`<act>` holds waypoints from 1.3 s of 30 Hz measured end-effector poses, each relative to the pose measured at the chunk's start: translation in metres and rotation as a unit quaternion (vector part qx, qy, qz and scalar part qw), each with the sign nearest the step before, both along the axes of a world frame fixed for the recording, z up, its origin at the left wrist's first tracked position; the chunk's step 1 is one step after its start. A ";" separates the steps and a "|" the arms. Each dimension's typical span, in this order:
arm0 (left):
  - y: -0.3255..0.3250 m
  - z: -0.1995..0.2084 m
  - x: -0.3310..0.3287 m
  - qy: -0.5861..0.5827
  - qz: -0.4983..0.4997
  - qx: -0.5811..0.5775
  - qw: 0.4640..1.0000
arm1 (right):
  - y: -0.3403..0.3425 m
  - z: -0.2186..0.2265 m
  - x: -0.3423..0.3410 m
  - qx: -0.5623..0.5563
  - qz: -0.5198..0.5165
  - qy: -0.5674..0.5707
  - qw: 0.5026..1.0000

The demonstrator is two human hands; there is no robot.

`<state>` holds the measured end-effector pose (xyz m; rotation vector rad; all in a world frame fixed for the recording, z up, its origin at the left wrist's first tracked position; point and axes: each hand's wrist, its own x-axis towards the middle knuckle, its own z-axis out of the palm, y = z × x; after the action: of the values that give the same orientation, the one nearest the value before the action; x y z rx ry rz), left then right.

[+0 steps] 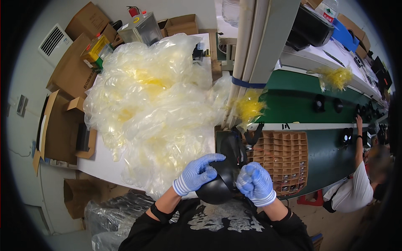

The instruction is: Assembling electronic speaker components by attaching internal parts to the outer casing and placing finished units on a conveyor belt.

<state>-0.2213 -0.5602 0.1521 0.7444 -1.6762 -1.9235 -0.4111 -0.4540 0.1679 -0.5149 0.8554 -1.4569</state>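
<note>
Apparently light work at the hands, judging by build. Far left, an open carton [60, 129]; next, a big heap of clear plastic film [155, 98], yellow-tinged, crumpled over a white table [100, 157]. Film looks thin, soft and slithery; it would fold under any grip.

Left hand [193, 175], in a blue-striped glove: bent round the left side and upper edge of a black domed shell [215, 192], thumb against its face, holding it. Shell sits between both hands, close in front of the wearer's body, its rounded side toward the wearer. Smooth with a dull sheen; I'd judge it stiff moulded plastic, hollow, light, a bit slippery on the curve and easily scuffed. Best hold likely at the edge, one hand each side, rather than flat on the dome.

Right hand [256, 184], same glove: fingers curled in narrow at the shell's right edge. Further right, a divided cardboard tray [289, 144], then a green work surface [326, 146] and a co-worker [354, 190].

Hard to make out, left to right: fingertips of the left hand behind the shell; the shell's far side; the dark piece [229, 148] just beyond it, joined or separate, cannot tell; whether the right hand pinches anything, cannot tell; small contents deep in the tray cells; co-worker blurred, near the dark fisheye rim.
</note>
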 end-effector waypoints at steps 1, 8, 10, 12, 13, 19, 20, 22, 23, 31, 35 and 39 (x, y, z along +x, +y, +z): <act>0.001 -0.006 0.001 0.019 -0.003 0.020 1.000 | -0.005 0.002 -0.001 -0.012 -0.003 -0.164 0.986; 0.018 -0.030 0.008 -0.103 0.044 -0.011 0.994 | -0.059 -0.047 -0.054 0.120 -0.210 -0.312 0.919; 0.022 -0.025 0.010 -0.174 0.056 -0.097 0.978 | -0.075 -0.072 -0.068 0.157 -0.235 -0.307 0.909; 0.023 -0.030 0.014 -0.172 0.068 -0.093 0.978 | -0.093 -0.081 -0.072 0.175 -0.244 -0.227 0.926; 0.023 -0.031 0.017 -0.171 0.077 -0.088 0.978 | -0.104 -0.069 -0.070 0.155 -0.230 -0.218 0.936; 0.027 -0.020 0.025 -0.090 0.116 -0.044 0.988 | -0.132 -0.038 -0.073 0.069 -0.154 -0.255 0.952; 0.026 -0.020 0.027 -0.091 0.121 -0.042 0.988 | -0.119 -0.025 -0.069 0.059 -0.135 -0.254 0.956; 0.025 -0.021 0.031 0.038 0.103 0.061 0.992 | -0.090 -0.024 -0.067 -0.008 -0.060 -0.252 0.966; 0.022 -0.017 0.030 0.036 0.106 0.066 0.992 | -0.074 -0.032 -0.063 -0.001 -0.059 -0.254 0.965; 0.022 -0.022 0.014 0.167 -0.040 0.215 0.961 | -0.024 -0.015 -0.023 -0.142 0.269 0.385 0.872; 0.035 -0.015 0.000 0.132 0.018 0.177 0.975 | -0.010 -0.050 -0.037 -0.128 0.225 0.298 0.919; 0.028 -0.014 0.011 0.269 0.053 0.159 0.948 | 0.005 -0.076 -0.044 -0.094 0.007 -0.038 0.995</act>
<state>-0.2100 -0.5323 0.1385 0.3538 -0.9941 -2.0986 -0.4548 -0.4495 0.0914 -0.6007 0.6561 -1.5435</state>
